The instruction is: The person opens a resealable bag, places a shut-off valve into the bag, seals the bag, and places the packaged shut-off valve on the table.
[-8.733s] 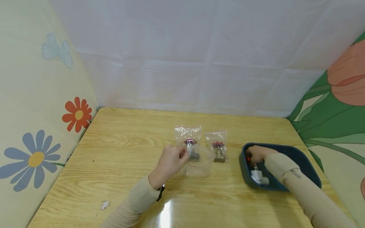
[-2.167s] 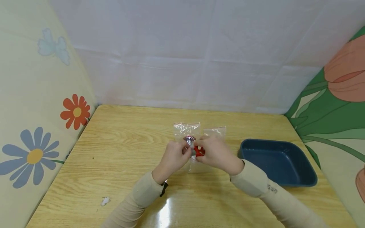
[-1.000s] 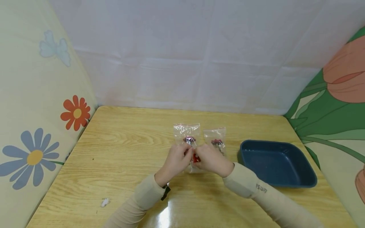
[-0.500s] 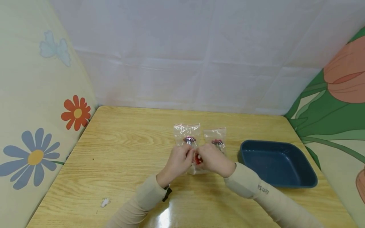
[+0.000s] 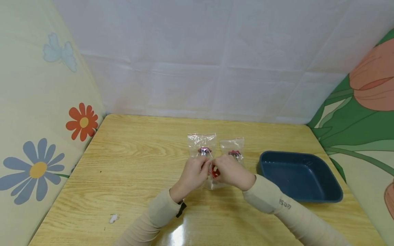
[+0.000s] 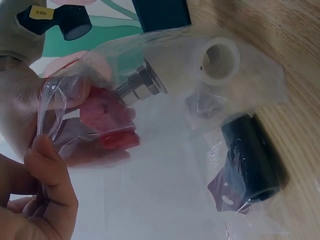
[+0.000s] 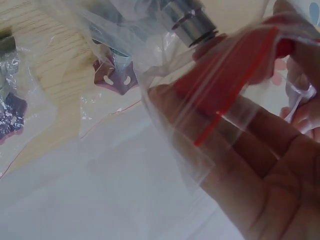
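Note:
In the head view my left hand point(image 5: 194, 173) and right hand point(image 5: 232, 171) meet over the middle of the table. The left one pinches the mouth edge of a clear zip bag point(image 6: 170, 125). My right hand grips the red handle point(image 6: 107, 117) of a valve, its fingers inside the bag mouth. The valve's metal stem point(image 6: 142, 85) and white body point(image 6: 232, 60) lie inside the bag. The bag's red zip strip point(image 7: 240, 95) crosses the handle. Just beyond my hands lie two bagged valves: the left one point(image 5: 204, 150) and the right one point(image 5: 235, 153).
A dark blue bin point(image 5: 300, 176) stands at the right of the wooden table point(image 5: 138, 147), with nothing visible inside. A white cloth point(image 5: 197, 68) hangs behind the table. Flowered cloth point(image 5: 37, 102) covers the left side.
Earlier my right hand was in the bin with the white-bodied valve while the left held the bag. The valve came to the bag and went in body first. Lately the hands barely move.

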Motion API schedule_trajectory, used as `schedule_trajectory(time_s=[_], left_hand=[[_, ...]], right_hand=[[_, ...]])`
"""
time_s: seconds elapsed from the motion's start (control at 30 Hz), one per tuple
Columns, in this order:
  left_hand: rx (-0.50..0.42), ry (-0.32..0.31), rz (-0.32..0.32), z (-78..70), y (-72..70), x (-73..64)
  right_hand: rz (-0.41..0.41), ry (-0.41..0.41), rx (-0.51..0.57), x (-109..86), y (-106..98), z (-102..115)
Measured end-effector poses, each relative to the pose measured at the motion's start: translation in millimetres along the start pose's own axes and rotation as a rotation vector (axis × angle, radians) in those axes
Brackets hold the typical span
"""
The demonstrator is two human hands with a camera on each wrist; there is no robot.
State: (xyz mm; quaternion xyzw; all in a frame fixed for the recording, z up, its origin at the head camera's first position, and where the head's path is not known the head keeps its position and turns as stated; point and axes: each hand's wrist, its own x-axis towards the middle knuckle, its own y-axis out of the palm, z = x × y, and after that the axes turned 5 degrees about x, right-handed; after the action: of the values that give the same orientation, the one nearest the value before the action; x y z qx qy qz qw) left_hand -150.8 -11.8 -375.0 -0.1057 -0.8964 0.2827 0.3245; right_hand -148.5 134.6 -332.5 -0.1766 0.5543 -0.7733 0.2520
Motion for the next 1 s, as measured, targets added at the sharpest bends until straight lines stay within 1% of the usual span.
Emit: schedule_trajectory(time_s=[0.1,0.23,0.3,0.47,0.63,0.87,1.0], left_hand=[[-0.001,0.001,0.004,0.1,0.0,-0.1],[0.01,0.003,-0.003,-0.4,-1.0,0.6],[0.007,0.004,-0.004,-1.1,-2.0,1.5],[0.016,0.028,-0.018,-1.9,-2.7,2.4],[0.01,0.032,-0.006,-1.7,-2.8,2.3],[-0.004,0.021,0.001,-2.0,-5.4,3.2],[-0.032,0.003,0.021,-1.4,-7.5,4.0]], right_hand=[[0.019,0.017,0.005,0.0,-1,0],[0.034,0.043,-0.021,0.8,-4,1],[0.047,0.069,-0.025,1.4,-6,2],[0.071,0.118,-0.006,0.8,-9,4],[0.073,0.101,-0.015,-2.2,-11,3],[0.068,0.042,-0.002,-5.6,-18,-1],[0.071,0.054,0.014,-7.6,-22,-2]])
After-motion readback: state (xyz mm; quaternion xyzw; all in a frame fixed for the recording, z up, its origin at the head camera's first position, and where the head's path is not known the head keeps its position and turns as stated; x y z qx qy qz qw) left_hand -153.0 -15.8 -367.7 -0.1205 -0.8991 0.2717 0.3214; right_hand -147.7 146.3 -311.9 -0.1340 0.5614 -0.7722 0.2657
